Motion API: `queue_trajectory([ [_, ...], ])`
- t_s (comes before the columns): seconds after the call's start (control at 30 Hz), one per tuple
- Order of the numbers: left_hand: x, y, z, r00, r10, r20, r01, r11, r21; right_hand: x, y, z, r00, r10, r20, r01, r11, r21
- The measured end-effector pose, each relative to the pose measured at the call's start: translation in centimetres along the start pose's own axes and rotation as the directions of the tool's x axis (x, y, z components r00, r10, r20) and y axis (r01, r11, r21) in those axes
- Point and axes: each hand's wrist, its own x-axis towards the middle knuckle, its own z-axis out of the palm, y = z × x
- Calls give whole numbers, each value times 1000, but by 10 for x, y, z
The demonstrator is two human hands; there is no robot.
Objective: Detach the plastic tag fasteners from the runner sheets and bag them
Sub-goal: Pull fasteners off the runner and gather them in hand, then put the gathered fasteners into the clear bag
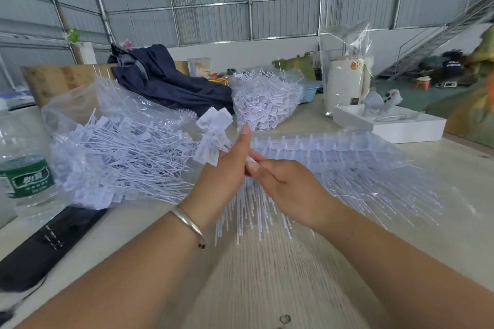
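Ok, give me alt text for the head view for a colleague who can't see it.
Left hand holds a few detached tag fasteners while the right hand pinches at a fanned runner sheet on the table. An open clear bag of loose fasteners lies to the left.

Single view only. My head-worn wide-angle camera looked forward and down over the worktop (267,275) from close above, both forearms entering from the bottom edge; the upper frame took in the far corrugated wall (213,2), lines bowed by the lens.
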Motion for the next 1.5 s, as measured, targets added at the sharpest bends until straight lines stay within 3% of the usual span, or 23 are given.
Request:
queue_trajectory([
  [0.17, -4, 3, -22, 977, -65, 203, 37, 990, 139, 0, -2, 4, 996, -2, -90, -6, 996, -86],
  [0.3, -14, -1, -57, 966, -122, 227, 75, 976, 207, 2, 4, 10, 980, 41, -196, -48, 998, -30],
  [0.4, -22, -13, -88, 996, -86, 26, 69, 922, 381, 1, 9, 9, 975, 109, -193, -121, 991, -49],
  [0.53, -33, -30, -137, 967, 31, -253, 159, 702, 694, 6, 0, 17, 981, 128, -146, -142, 986, -90],
  [0.67, -37, -39, -183, 912, 56, -407, 299, 589, 751, 30, -24, 34, 986, 166, -10, -165, 971, -172],
  [0.83, -24, -29, -202, 843, 130, -521, 302, 689, 659, 71, -64, 56, 974, 179, 143, -152, 972, -177],
  [0.93, -5, -22, -203, 834, 117, -539, 274, 760, 589, 96, -88, 67, 971, 185, 152, -157, 971, -180],
  [1.03, 18, -15, -208, 804, 125, -582, 248, 818, 518, 122, -103, 69, 990, 120, 67, -111, 986, -127],
  [1.13, 32, -8, -213, 718, 149, -680, 181, 903, 389, 149, -107, 70, 997, 52, -62, -54, 998, -31],
  [1.27, 47, -5, -225, 652, 122, -748, 163, 941, 295, 184, -104, 93, 959, 85, -270, -98, 994, -38],
  [1.3, 50, -5, -227, 656, 124, -745, 169, 937, 305, 190, -104, 103, 962, 115, -246, -131, 990, -49],
  [1.37, 53, -3, -229, 722, 126, -680, 222, 889, 401, 199, -105, 126, 984, 179, -13, -179, 972, -153],
  [1.43, 53, 0, -229, 795, 99, -598, 294, 799, 524, 199, -110, 146, 937, 287, 200, -225, 932, -285],
  [1.5, 53, 2, -228, 823, 70, -564, 327, 753, 570, 204, -109, 153, 914, 310, 262, -214, 917, -338],
])
